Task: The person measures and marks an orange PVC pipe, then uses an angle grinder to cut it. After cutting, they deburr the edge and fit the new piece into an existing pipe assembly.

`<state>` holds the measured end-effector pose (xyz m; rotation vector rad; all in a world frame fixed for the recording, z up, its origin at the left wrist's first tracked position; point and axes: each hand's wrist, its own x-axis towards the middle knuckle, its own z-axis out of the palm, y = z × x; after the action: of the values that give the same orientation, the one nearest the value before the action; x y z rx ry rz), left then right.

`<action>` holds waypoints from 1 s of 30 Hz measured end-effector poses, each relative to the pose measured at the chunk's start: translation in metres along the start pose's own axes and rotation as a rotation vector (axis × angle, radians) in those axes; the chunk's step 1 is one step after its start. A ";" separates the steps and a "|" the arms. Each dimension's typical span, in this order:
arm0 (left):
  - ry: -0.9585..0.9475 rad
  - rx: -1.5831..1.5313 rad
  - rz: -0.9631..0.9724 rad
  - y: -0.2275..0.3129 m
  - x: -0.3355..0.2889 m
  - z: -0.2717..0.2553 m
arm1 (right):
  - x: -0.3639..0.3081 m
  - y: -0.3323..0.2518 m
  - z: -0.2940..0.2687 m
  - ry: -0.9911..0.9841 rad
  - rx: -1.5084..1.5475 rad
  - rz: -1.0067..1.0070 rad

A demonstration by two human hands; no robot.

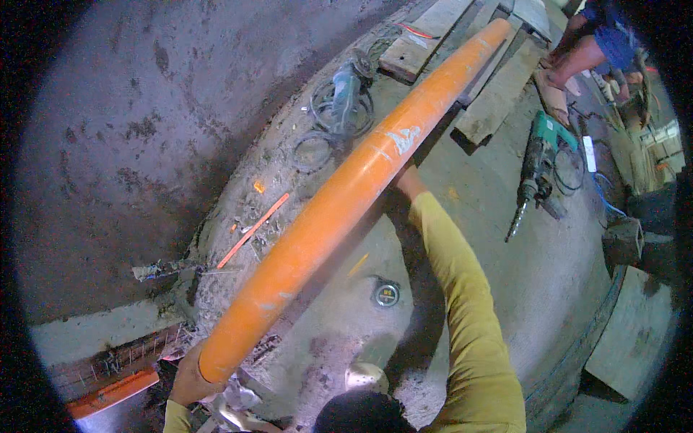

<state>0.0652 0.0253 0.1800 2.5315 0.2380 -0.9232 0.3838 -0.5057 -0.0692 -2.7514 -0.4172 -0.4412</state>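
A long orange plastic pipe (321,224) slants across the view from near left to far right, held above the floor. My left hand (189,377) grips its near end, the fingers wrapped round the rim. From below, my right hand (410,182) holds the pipe near its middle; the fingers are hidden behind it. Scuffs and a pale worn patch mark the pipe's upper side. On the floor under it lies a round-cased tape measure (387,293), left of my right forearm. A thin orange strip (253,231) lies on rubble beyond the pipe.
A green hammer drill (541,159) with a long bit lies to the right. An angle grinder (346,94) and coiled cable rest by the wall. Wooden planks (498,108) lie under the pipe's far end. Another person's feet (554,94) stand at far right. A board (628,332) lies lower right.
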 end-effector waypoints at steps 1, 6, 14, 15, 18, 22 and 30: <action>0.005 -0.041 0.061 0.036 -0.004 0.001 | -0.025 -0.006 -0.012 0.033 0.038 0.032; 0.037 0.159 0.236 -0.045 0.029 0.066 | -0.190 -0.053 -0.082 0.343 0.246 0.422; 0.361 0.100 0.341 -0.048 0.042 0.161 | -0.492 -0.202 -0.188 0.073 -0.113 0.784; 0.366 0.103 0.327 -0.043 0.034 0.164 | -0.518 -0.229 -0.194 0.079 -0.114 0.819; 0.347 0.082 0.335 -0.047 0.032 0.159 | -0.510 -0.276 -0.200 0.110 0.014 0.843; 0.219 0.059 0.246 -0.044 0.034 0.151 | -0.456 -0.287 -0.226 0.117 -0.064 0.745; 0.019 -0.051 0.163 -0.020 0.042 0.157 | -0.290 -0.150 -0.150 -0.214 -0.100 0.358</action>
<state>0.0012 -0.0272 0.0391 2.4718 0.0581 -0.8197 0.0325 -0.4901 0.0057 -2.8960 0.0559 -0.0803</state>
